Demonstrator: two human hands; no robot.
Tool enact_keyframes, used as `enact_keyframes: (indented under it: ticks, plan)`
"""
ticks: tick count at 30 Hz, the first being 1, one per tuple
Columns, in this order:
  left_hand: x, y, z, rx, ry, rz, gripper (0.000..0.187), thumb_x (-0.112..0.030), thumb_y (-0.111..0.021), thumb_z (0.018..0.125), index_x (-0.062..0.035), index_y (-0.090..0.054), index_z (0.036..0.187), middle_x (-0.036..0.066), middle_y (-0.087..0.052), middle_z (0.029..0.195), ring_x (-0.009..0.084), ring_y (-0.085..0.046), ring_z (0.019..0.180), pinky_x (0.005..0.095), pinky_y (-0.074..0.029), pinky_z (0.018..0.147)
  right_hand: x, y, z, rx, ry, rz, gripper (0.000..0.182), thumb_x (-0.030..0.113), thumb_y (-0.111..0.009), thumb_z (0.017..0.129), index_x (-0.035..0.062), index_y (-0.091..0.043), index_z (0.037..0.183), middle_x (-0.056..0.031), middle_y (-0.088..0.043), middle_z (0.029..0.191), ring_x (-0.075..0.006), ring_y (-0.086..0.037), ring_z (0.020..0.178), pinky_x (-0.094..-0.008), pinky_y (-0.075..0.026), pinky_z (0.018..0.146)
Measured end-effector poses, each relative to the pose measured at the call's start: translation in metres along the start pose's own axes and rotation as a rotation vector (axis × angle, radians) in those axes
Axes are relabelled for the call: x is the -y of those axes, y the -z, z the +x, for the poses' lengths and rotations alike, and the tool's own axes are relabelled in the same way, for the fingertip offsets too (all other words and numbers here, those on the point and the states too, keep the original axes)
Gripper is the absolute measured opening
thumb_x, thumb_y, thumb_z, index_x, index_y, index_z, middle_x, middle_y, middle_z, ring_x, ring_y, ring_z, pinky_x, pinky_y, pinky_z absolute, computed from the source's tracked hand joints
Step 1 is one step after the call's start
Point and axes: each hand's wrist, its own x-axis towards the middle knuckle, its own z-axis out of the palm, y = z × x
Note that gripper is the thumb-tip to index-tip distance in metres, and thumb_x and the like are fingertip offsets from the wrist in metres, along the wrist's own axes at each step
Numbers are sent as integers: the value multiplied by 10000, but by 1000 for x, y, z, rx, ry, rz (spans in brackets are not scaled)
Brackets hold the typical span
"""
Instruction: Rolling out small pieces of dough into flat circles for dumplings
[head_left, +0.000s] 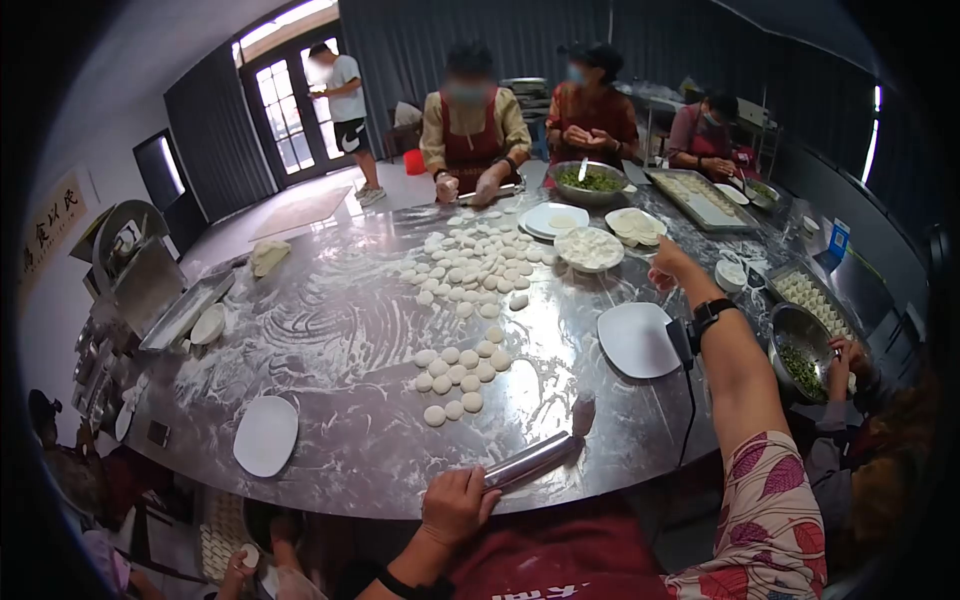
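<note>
Left hand closed around rolling pin at floured surface near edge. Right hand stretched far out beside plate of wrappers, grip impossible to tell. Dough discs just beyond pin.

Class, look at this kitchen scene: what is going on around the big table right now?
Several people work around a floured metal table. The camera wearer's left hand grips a metal rolling pin at the near edge, while the right hand reaches out toward plates of dough wrappers. Small dough rounds lie in clusters across the table. Across the table, a person in an apron works dough beside a bowl of green filling.
</note>
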Motion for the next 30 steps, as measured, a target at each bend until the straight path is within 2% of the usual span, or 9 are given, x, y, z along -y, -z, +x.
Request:
enact_keyframes:
  ticks: [4,9,12,15,18,23,26,27,30]
  plan:
    - [1,2,4,31,29,-7,417,-328,-692,715,-21,-589,979,103,-571,794,267,-558,678,366,-451,586,-5,4,8,4,23,2,688,-1,-445,868,164,-117,1450,-163,-614,763,-223,-573,538,-403,-494,457]
    - [0,-3,5,53,66,-5,412,-347,-692,709,-28,-597,952,103,-563,756,269,-548,640,369,-431,541,-22,-16,21,61,103,-213,484,33,-578,836,31,-443,1301,-129,-583,662,-185,-547,450,-337,-441,381]
    - [2,-6,5,68,66,-7,407,-361,-682,715,-23,-606,928,94,-556,728,263,-537,609,359,-425,525,-13,-31,41,-7,223,-311,438,59,-636,797,22,-536,1221,-159,-624,725,-207,-603,546,-346,-488,478]
    - [4,-7,6,67,57,-4,407,-375,-675,721,-20,-610,909,82,-544,697,252,-522,572,348,-401,490,-13,-53,78,-168,569,-516,459,164,-729,725,12,-597,1137,-207,-650,926,-293,-648,839,-372,-509,755]
    - [7,-12,7,59,43,3,406,-379,-667,728,-17,-610,902,77,-534,669,242,-505,534,344,-378,460,-3,-75,111,-69,565,-460,429,186,-738,702,20,-634,1083,-200,-625,1074,-335,-590,1019,-381,-450,882]
    - [4,-4,10,84,64,-29,399,-329,-653,772,21,-615,957,136,-593,766,278,-565,634,360,-442,557,21,-101,127,-86,634,-667,416,212,-704,720,82,-628,1108,-182,-641,1008,-350,-600,948,-413,-468,840]
    - [4,-4,9,69,68,-46,458,-355,-665,766,33,-606,1002,144,-598,812,301,-569,659,366,-456,573,28,-113,135,-34,625,-747,311,202,-691,718,74,-659,1000,-166,-653,938,-345,-609,914,-412,-477,808]
    - [4,-4,9,66,65,-53,455,-351,-665,768,33,-606,1004,147,-599,813,303,-570,660,365,-457,574,26,-120,146,-21,614,-789,209,196,-677,717,49,-669,865,-142,-661,876,-339,-620,870,-404,-491,763]
    - [6,-7,8,49,66,-53,459,-353,-665,771,31,-608,1015,158,-607,839,311,-582,684,369,-468,593,14,-130,168,-217,637,-703,136,119,-678,670,31,-669,774,-171,-639,736,-324,-626,707,-383,-494,660]
